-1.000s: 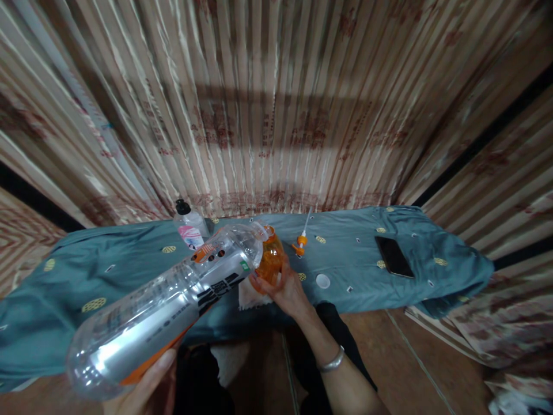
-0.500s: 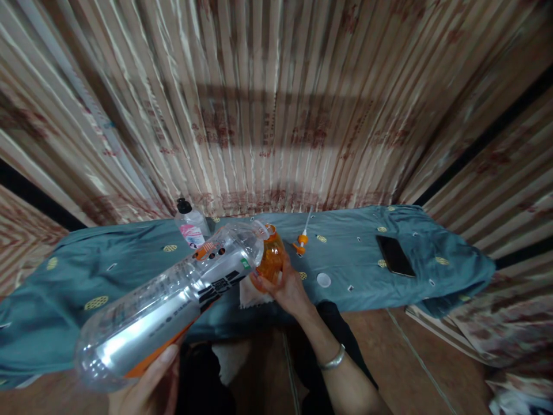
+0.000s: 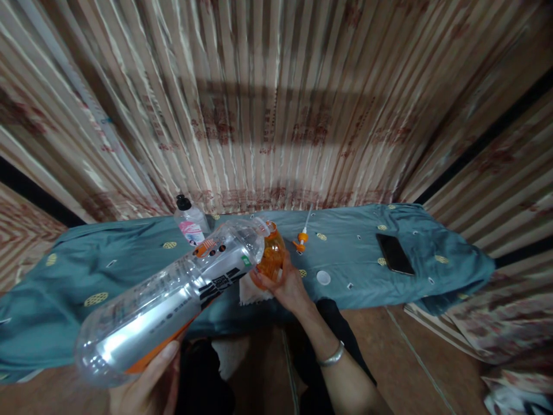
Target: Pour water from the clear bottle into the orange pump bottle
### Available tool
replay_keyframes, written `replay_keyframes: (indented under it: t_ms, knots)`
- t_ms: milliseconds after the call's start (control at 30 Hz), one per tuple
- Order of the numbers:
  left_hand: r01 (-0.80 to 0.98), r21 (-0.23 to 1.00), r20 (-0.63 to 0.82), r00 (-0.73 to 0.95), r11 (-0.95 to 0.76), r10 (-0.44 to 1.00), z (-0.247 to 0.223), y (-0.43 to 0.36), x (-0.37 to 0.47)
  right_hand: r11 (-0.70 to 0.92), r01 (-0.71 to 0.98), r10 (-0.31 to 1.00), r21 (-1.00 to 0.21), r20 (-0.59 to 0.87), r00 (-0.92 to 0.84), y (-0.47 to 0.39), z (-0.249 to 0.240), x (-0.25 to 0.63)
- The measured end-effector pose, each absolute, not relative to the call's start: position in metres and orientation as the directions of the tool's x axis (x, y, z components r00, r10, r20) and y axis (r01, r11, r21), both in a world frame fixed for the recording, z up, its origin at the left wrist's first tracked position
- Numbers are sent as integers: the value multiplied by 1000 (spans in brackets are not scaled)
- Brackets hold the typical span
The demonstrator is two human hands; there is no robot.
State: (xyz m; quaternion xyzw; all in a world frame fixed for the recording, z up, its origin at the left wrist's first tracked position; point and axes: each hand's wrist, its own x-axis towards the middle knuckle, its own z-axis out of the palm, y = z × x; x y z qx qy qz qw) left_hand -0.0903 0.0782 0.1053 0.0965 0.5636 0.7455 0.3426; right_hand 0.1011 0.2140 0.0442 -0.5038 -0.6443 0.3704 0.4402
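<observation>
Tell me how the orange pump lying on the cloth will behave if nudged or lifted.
The orange pump is probably light, being small with a thin tube. That tube lies straight, so likely stiff. The spout juts sideways, so a nudge would probably swivel it on the cloth, not roll it far.

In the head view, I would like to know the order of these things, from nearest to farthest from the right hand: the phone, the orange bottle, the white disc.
1. Orange bottle: held in the right hand.
2. White disc: on the cloth, a little to the right of the hand.
3. Phone: on the cloth, farther to the right.
</observation>
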Motion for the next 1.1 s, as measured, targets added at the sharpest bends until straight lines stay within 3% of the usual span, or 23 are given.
replay_keyframes:
  t_ms: [300,467,667,1100]
  knots:
    - [-379,898,-135,-722,-225,679,105,80,-92,212,365,977,-906,192,-93,214,40,99]
    - [-400,901,-204,-730,-165,653,108,80,-90,239,363,971,-901,219,-98,214,39,100]
    - [-348,905,-111,-750,-246,652,115,81,-83,255,365,967,-896,233,-103,214,37,100]
    - [-358,910,-138,-736,-208,663,111,77,-89,236,367,972,-900,212,-105,214,37,99]
